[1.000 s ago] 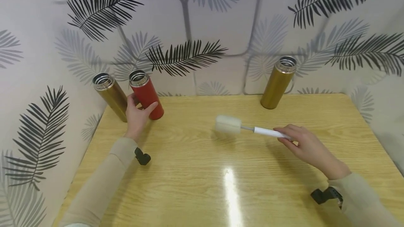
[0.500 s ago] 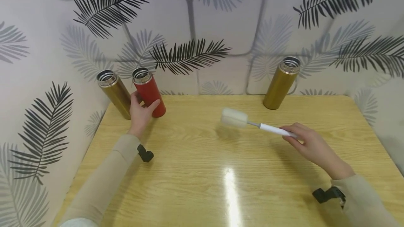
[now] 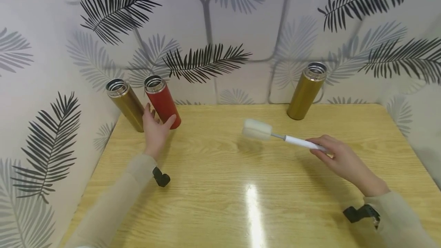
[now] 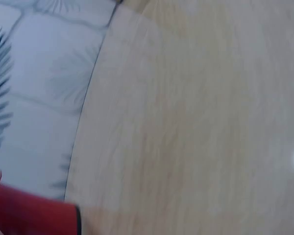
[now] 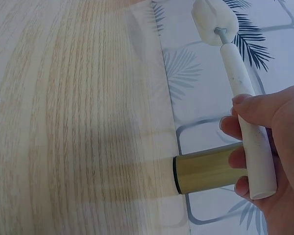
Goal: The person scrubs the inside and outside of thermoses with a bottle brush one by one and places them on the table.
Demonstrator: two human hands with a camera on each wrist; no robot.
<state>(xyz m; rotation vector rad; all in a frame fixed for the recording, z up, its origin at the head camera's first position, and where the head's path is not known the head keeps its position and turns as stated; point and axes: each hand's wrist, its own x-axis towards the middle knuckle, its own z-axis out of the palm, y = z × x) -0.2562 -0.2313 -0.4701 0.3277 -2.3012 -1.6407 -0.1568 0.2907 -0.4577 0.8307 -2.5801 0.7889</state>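
A red bottle (image 3: 161, 98), lid off, stands at the table's back left beside a gold bottle (image 3: 125, 104). My left hand (image 3: 156, 125) sits at the red bottle's foot with fingers spread. Its thumb lies against the base and its fingers reach between the two bottles. The left wrist view shows only the red bottle's bottom edge (image 4: 29, 215). My right hand (image 3: 325, 149) grips the white handle of a bottle brush (image 3: 298, 142). The brush's white sponge head (image 3: 256, 129) hovers above the table, pointing left. The right wrist view shows the handle (image 5: 245, 98) in my curled fingers.
A second gold bottle (image 3: 306, 91), also without a lid, stands at the back right against the leaf-patterned wall; the right wrist view shows it (image 5: 206, 169) behind the brush handle. The glossy wooden table (image 3: 220, 202) stretches between my arms.
My left hand set the red bottle upright beside the gold one, then loosened and drew back a little. My right hand lifted the brush slightly and shifted it right.
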